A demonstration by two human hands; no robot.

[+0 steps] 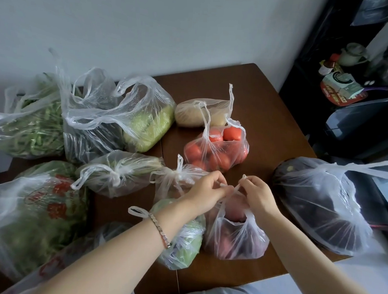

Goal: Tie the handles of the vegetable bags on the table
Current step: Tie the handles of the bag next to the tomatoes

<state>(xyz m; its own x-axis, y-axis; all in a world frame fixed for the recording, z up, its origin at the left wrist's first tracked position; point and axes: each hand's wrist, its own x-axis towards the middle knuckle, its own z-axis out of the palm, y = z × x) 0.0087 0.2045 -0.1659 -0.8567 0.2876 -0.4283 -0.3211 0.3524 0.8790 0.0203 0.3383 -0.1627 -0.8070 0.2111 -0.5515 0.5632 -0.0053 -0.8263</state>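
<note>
A clear plastic bag of reddish produce (236, 238) stands on the brown table (270, 120) near the front edge. My left hand (204, 192) pinches one of its handles and my right hand (257, 195) pinches the other; the two thin handle strips cross between my fingers just above the bag. Around it lie other vegetable bags: a tomato bag (218, 150) with loose handles behind, a potato bag (202, 113) further back, and a knotted bag with a green vegetable (181, 242) under my left wrist.
A large bag of dark eggplants (317, 208) lies at the right. Bags of green beans (29, 126), cabbage (148, 125) and leafy greens (36, 218) crowd the left side. A dark shelf with bottles (345, 74) stands at the right beyond the table.
</note>
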